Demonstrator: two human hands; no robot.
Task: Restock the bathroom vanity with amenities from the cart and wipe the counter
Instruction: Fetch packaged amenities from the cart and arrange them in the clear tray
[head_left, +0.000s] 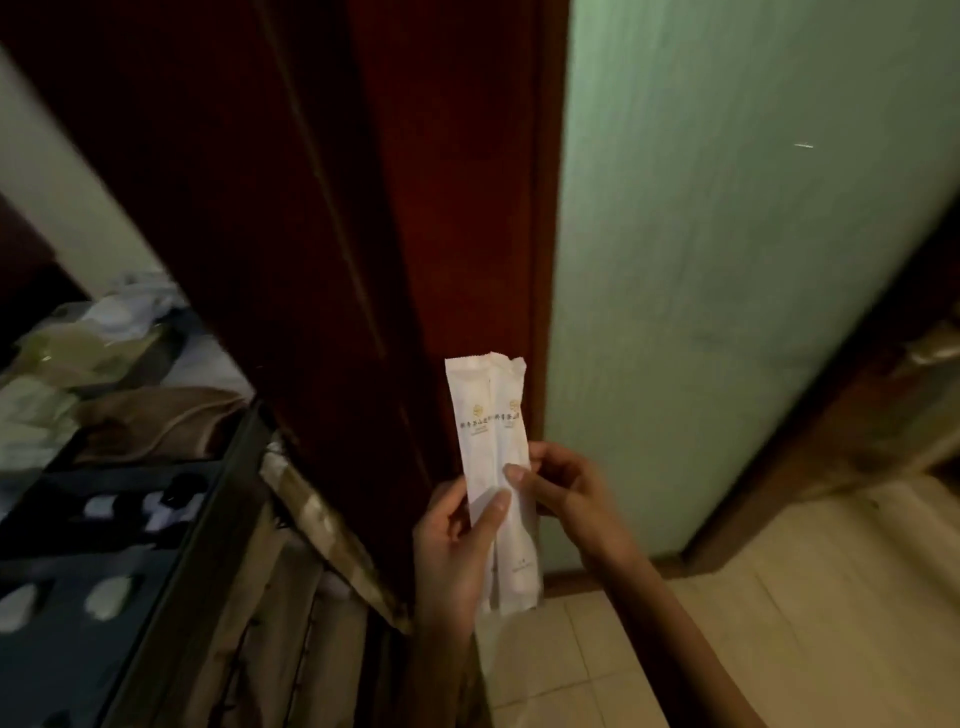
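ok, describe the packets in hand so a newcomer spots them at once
Find the dark red door frame beside the pale green frosted panel. Low in front of it, the left hand and right hand pinch two white packets, upright and overlapping. Unlike the clutter on the cart, they are long, slim and gold-printed.

Packets (489, 441): 2, white, long, overlapping side by side. You grip both in your left hand (451, 551) and pinch their edge with your right hand (566, 493).
Hands: 2, yours.
Cart (174, 566): 1, left of your left hand.
Towel (156, 421): 1, brown, folded, on the cart, up and left of your left hand.
Pieces (106, 597): 4 you can count, small, pale and blurred, in the cart's dark tray.
Glass panel (727, 260): 1, above your right hand.
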